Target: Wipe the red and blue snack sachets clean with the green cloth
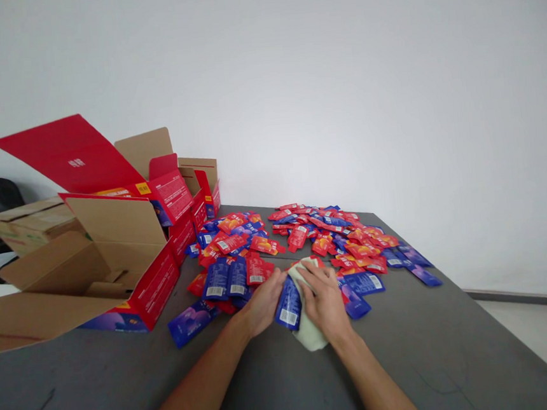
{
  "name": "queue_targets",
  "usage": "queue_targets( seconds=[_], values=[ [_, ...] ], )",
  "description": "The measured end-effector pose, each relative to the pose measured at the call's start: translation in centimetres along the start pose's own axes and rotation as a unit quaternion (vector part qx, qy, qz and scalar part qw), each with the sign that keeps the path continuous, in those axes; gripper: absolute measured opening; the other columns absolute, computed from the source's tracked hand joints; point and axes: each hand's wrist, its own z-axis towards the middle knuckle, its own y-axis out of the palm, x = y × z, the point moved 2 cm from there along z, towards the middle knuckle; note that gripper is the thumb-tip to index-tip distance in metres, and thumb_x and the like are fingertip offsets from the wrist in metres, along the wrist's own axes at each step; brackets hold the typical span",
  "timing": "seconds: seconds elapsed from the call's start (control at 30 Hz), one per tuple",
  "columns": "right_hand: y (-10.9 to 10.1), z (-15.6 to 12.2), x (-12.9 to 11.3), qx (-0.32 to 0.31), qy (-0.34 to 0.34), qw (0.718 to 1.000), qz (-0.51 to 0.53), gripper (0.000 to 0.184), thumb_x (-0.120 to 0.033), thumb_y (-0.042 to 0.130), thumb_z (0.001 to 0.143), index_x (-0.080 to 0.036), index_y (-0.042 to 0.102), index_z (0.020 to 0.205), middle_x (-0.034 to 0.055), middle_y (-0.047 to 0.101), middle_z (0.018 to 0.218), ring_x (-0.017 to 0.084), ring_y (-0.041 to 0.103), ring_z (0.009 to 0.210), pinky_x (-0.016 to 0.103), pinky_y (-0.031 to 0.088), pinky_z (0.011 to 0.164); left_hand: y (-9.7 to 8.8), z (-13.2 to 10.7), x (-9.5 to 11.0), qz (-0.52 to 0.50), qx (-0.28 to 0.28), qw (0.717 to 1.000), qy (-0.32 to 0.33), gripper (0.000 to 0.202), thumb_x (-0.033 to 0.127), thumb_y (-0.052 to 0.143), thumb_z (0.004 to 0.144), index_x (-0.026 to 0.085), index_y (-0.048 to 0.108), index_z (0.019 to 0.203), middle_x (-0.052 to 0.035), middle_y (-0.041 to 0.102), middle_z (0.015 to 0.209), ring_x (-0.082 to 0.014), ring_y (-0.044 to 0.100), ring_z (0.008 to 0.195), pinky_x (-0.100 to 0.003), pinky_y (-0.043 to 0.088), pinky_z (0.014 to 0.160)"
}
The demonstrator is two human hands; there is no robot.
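Over the near middle of the table, my left hand [265, 301] grips a blue pouch [289, 306] by its left side, fingers closed on it. A white barcode label shows at the pouch's lower end. My right hand [324, 299] is closed on a pale green cloth [311, 334], which lies against the right side of that pouch. Just left of my hands, two blue pouches [226, 278] lie side by side on a pile, with a red pouch [256, 270] beside them. A flat blue pouch [190, 322] rests near the table's front left.
Red and blue pouches [323, 223] are heaped in a second pile at the back right. An open red carton [158, 285] stands on the left, flaps spread, with more open red cartons [172, 195] behind. The grey table [410, 340] ends in a slanting right edge; a white wall stands behind.
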Motion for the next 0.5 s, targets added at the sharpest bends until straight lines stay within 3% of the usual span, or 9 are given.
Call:
queue_targets(
  seconds=[0.1, 0.27, 0.4, 0.5],
  values=[
    [-0.3, 0.1, 0.4, -0.004, 0.0, 1.0, -0.01, 0.034, -0.02, 0.048, 0.096, -0.025, 0.066, 0.124, 0.0082, 0.061, 0.134, 0.025, 0.053, 0.117, 0.042, 0.041, 0.097, 0.6, 0.0, 0.0, 0.0, -0.004, 1.0, 0.011, 0.059, 0.058, 0.041, 0.095, 0.015, 0.059, 0.132, -0.0119, 0.064, 0.129, -0.0265, 0.054, 0.124, -0.04, 0.033, 0.11],
    [0.1, -0.1, -2.1, -0.133, -0.064, 0.989, 0.015, 0.041, -0.012, 0.05, 0.092, -0.032, 0.065, 0.125, 0.0018, 0.062, 0.131, 0.021, 0.055, 0.107, 0.036, 0.042, 0.093, 0.2, -0.1, 0.9, 0.004, 0.063, 0.997, 0.038, 0.055, 0.056, 0.041, 0.095, 0.018, 0.057, 0.132, -0.0097, 0.067, 0.121, -0.0244, 0.059, 0.115, -0.037, 0.042, 0.101],
    [0.3, -0.4, -3.6, -0.198, -0.074, 0.976, 0.041, 0.034, -0.01, 0.055, 0.088, -0.031, 0.07, 0.111, -0.0004, 0.067, 0.121, 0.02, 0.055, 0.103, 0.032, 0.043, 0.09, -0.6, 0.1, 1.2, 0.061, 0.105, 0.991, 0.065, 0.046, 0.041, 0.05, 0.089, 0.017, 0.057, 0.128, -0.0084, 0.069, 0.107, -0.0231, 0.063, 0.102, -0.032, 0.048, 0.087],
    [-0.1, -0.4, -3.5, -0.212, -0.057, 0.974, 0.054, 0.03, -0.011, 0.057, 0.088, -0.03, 0.071, 0.105, -0.001, 0.069, 0.115, 0.019, 0.056, 0.102, 0.032, 0.042, 0.091, -1.7, 0.5, 1.0, 0.207, 0.15, 0.962, 0.094, 0.05, 0.022, 0.054, 0.078, 0.018, 0.056, 0.128, -0.007, 0.068, 0.103, -0.0229, 0.064, 0.096, -0.033, 0.049, 0.084]
  ],
)
